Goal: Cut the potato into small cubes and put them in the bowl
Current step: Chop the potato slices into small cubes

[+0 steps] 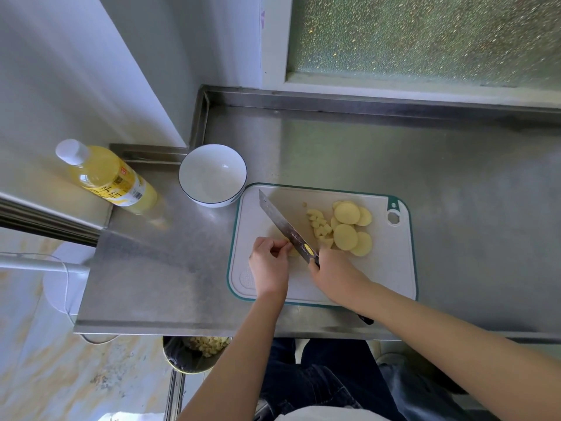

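Head view down onto a pale potato piece (293, 253) near the middle of a white, green-edged cutting board (391, 268). Pinched at its 9 o'clock side by the left hand (268, 262), fingertips curled tight and pressed close against the flat of a knife (283, 226). Right hand (331, 275) at 4 o'clock of that piece, wrapped closed round the knife handle, blade slanting off toward 11 o'clock across the board. Small heap of potato cubes (318, 224) at 1 o'clock of the piece, just right of the blade. Round potato slices (352, 227) overlapping one another at 3 o'clock of the cubes, touching them. White bowl (212, 177) with a dark rim at 11 o'clock, just beside the board's far left corner, on a steel counter (334, 147). Bottle (109, 177) of yellow liquid, white cap, at 9 o'clock of the bowl. Frosted window (425, 38) at 12 o'clock, behind the counter. Bin (188, 357) with a black liner and pale scraps at 6 o'clock, below the counter's near edge.
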